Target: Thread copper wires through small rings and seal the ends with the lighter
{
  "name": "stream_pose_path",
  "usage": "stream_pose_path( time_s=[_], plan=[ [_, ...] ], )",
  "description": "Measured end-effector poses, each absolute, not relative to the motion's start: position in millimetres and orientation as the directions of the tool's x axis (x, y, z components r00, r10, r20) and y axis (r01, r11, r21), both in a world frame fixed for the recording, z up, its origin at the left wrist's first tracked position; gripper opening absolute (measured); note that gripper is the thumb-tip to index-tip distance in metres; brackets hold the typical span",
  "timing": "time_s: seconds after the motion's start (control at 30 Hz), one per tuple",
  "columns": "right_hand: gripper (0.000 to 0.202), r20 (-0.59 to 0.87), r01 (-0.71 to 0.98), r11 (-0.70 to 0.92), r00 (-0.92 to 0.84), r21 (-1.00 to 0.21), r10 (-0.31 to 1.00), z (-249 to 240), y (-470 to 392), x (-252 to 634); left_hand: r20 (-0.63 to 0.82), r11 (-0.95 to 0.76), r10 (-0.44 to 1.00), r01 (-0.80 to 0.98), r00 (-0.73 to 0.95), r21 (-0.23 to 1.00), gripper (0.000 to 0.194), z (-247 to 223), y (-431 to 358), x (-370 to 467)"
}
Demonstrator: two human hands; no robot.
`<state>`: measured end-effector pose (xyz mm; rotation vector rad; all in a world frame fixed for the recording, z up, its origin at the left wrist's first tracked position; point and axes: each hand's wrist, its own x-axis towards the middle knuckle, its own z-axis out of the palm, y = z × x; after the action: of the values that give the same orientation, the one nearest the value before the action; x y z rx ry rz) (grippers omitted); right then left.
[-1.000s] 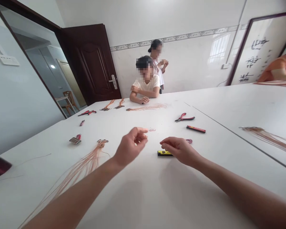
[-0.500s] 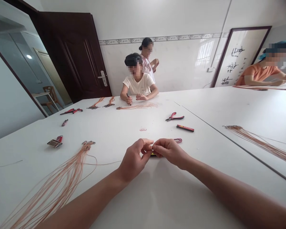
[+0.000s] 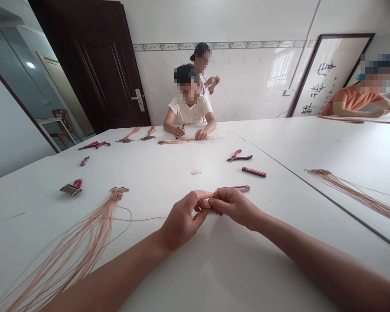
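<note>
My left hand [image 3: 183,216] is closed, its thumb and fingers pinched together just above the white table. A thin orange cord [image 3: 149,219] runs into it from the left. My right hand [image 3: 235,204] is also pinched, its fingertips meeting those of the left. What sits between the right fingertips is too small and hidden to make out. A yellowish spot [image 3: 208,205] shows between the hands. Right behind my right hand lie pink-handled thread snips [image 3: 243,188], partly covered. To the left, a bundle of orange cords [image 3: 94,229] with metal clasps [image 3: 118,190] at its far end spreads over the table.
On the white table [image 3: 169,173] lie red-handled pliers [image 3: 239,156], a black-and-red bar [image 3: 254,172], a small red-and-tan box-like item [image 3: 72,187] and another cord bundle [image 3: 351,190]. Across it, a person in cream [image 3: 191,110] handles cords. Another person [image 3: 354,99] sits at right.
My hands stay pinched together with small finger shifts, and the snips show more. The view has shifted slightly. The person opposite has moved a hand down onto the cords.
</note>
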<state>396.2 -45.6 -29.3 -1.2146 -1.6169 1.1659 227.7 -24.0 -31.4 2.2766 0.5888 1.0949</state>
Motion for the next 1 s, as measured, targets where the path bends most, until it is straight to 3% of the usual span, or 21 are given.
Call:
stream_pose_path(
  time_s=[0.13,0.33,0.43,0.7,1.0],
  plan=[
    [0.017,0.092,0.273,0.143,-0.191,-0.951,0.977,-32.3,-45.5,396.7,0.505,-0.637,0.688,0.101,0.522,0.764,0.030,-29.8,-29.8,230.0],
    [0.018,0.182,0.295,0.215,-0.135,-0.931,0.974,-29.1,-45.0,398.4,0.208,-0.231,0.882,0.004,0.423,0.973,0.036,-27.0,-30.2,230.8],
    [0.019,0.184,0.315,0.228,-0.161,-0.922,0.970,-28.1,-45.5,398.2,0.142,-0.131,0.893,-0.056,0.427,0.990,0.039,-25.4,-29.2,230.7],
    [0.016,0.193,0.332,0.256,-0.211,-0.908,0.958,-24.3,-49.1,393.5,0.083,-0.051,0.903,-0.087,0.421,0.995,0.036,-22.8,-30.8,229.9],
    [0.017,0.300,0.480,0.391,-0.258,-0.785,0.919,-23.7,-50.3,393.6,0.015,0.025,0.903,-0.087,0.430,0.996,0.032,-21.3,-30.2,228.9]
  ],
)
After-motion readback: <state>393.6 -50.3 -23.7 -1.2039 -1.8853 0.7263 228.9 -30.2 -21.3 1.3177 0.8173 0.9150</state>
